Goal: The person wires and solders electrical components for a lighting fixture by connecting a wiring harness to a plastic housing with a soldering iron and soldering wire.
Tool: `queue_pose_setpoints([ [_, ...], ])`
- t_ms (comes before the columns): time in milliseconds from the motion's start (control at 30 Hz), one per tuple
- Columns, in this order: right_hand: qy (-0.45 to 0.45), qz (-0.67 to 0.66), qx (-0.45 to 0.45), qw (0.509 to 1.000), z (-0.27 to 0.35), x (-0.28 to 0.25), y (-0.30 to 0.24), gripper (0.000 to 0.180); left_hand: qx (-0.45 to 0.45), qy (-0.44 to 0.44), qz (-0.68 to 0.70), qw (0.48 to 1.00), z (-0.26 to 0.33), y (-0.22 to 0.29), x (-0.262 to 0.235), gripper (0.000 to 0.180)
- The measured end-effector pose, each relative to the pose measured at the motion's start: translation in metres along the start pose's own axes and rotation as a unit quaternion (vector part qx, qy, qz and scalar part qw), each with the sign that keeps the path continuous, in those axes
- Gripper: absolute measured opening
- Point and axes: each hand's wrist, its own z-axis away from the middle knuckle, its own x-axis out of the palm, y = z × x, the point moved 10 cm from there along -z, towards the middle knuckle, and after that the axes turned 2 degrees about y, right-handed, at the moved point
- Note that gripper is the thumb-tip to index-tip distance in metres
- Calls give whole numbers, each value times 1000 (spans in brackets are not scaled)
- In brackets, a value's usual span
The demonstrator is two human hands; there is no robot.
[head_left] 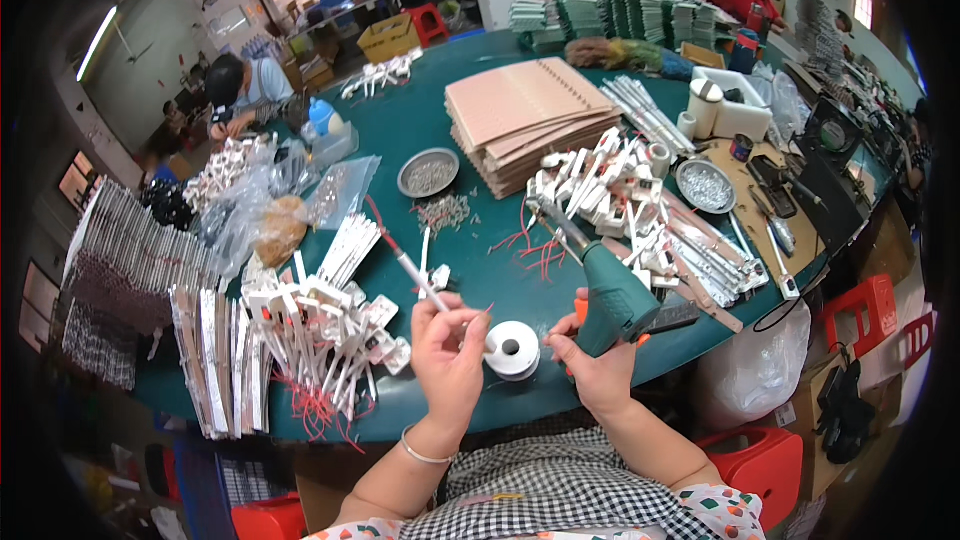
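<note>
My left hand (447, 355) is closed on a thin white tube (421, 278), tilted up and left, with a red wire trailing from its far end. A short red tip also shows by my fingers. My right hand (597, 365) grips a green pistol-shaped power tool (618, 290). Its long grey front end points away and left, and orange parts show around my fingers. Between my hands stands a white spool (513, 350) with a dark centre hole. White plastic fittings with red wires lie heaped to the left (320, 325) and the right (600, 190).
A stack of pinkish perforated boards (530, 110) sits mid-table. Near it are a dish of small screws (428, 173) and another metal dish (706, 186). Bundled metal strips (220, 360) line the left edge. Red stools (755, 470) stand below. A co-worker (250, 90) works at far left.
</note>
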Motion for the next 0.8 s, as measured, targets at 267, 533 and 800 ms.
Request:
queue_pose_setpoints([
  [267, -55, -58, -34, 996, 5, 17, 7, 68, 19, -40, -46, 998, -1, -8, 13, 5],
  [533, -92, -110, -14, 990, 15, 31, 9, 72, -18, -35, 0, 999, 0, -16, 8, 7],
  [800, -151, -108, -20, 982, 30, 44, 13, 78, -46, -58, 1, 997, 4, -11, 17, 7],
])
